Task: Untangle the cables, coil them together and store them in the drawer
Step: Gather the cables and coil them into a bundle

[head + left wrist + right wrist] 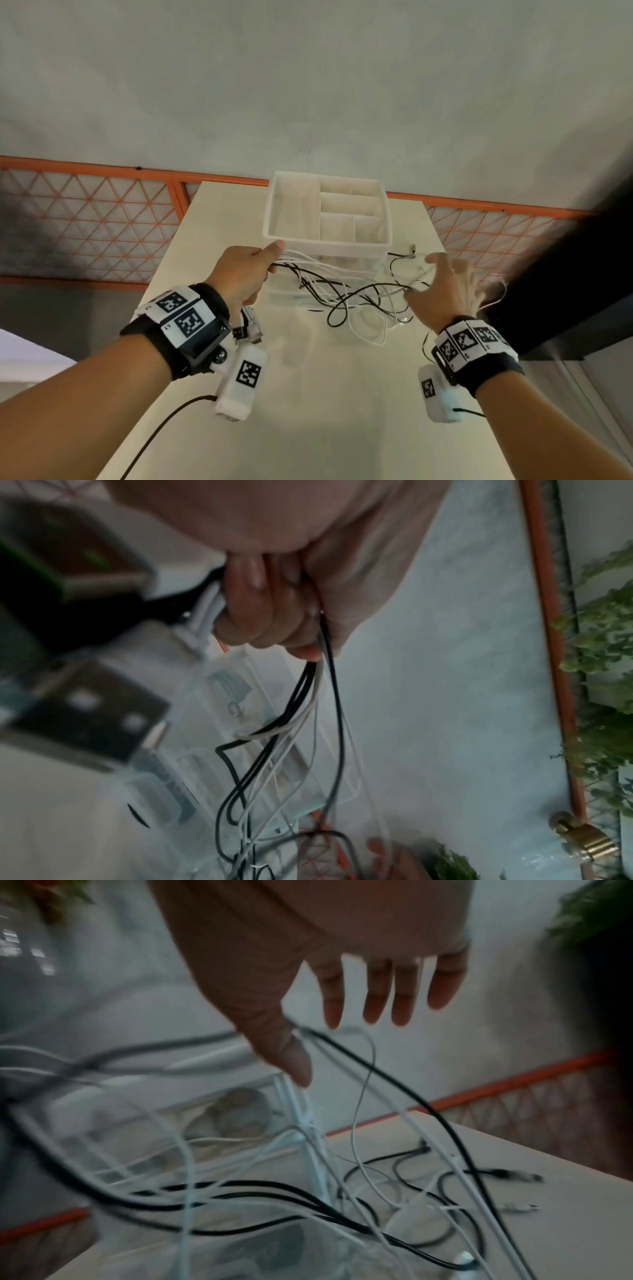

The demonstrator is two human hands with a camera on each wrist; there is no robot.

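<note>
Gripping a gathered bunch of black and white cables (329, 291), the left hand (245, 274) holds them in a closed fist, lifted off the desk (308, 394); the left wrist view shows the fingers (253, 610) curled round several strands that hang down from the fist. That hold looks meant to anchor one end of the bunch so the rest can be pulled free. Opposite it, the right hand (445, 287) is spread wide, fingers straight and apart, and it clasps nothing. In the right wrist view a black strand and a thin white one drape over its thumb (277, 1042), and the loose lengths trail down from there, so this hand seems to be combing through the loops rather than grasping them. The picture is blurred there, and which strand crosses which cannot be told.

Between the two hands the cables sag in a tangle, with loops and a few plug ends (514, 1175) lying on the desk just beside and in front of the drawer unit (325, 277). The untangling appears to be under way, and nothing is coiled yet.

Behind the tangle stands that clear plastic drawer unit, with a white divided tray (270, 212) on top. Its drawers sit closed as far as can be seen, and none of these cables is stored yet. Beyond the desk's far edge runs an orange railing (102, 171) with a triangular lattice.
</note>
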